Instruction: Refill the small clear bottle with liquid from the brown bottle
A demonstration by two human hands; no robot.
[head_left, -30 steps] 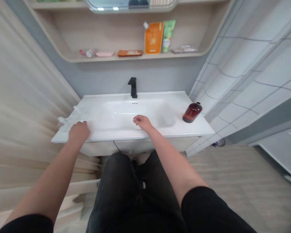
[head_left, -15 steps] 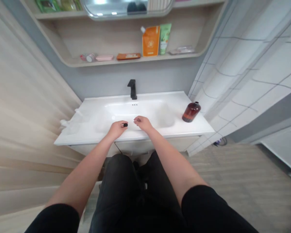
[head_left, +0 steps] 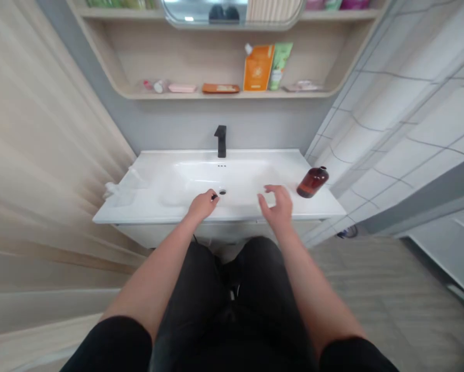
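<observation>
My left hand (head_left: 204,205) is over the front of the white sink basin (head_left: 185,178), its fingers pinched round a small black piece that looks like a cap (head_left: 214,197). Most of that piece is hidden by the fingers. Over the right part of the basin, my right hand (head_left: 278,204) has its thumb and fingers apart with nothing between them. A brown see-through bottle (head_left: 312,183) with a dark neck stands on the counter to the right of that hand, not touched. Reddish-brown liquid shows in its lower part.
A black faucet (head_left: 221,142) rises behind the basin, above a dark drain (head_left: 223,192). Something clear with a white top (head_left: 111,189) lies on the counter's left end. The shelf above holds an orange pouch (head_left: 258,68) and a green tube (head_left: 280,66). A curtain hangs on the left.
My right hand has moved right, away from the left hand and toward the brown bottle, and its fingers have spread. The left hand still pinches the black piece. The view has shifted slightly.
</observation>
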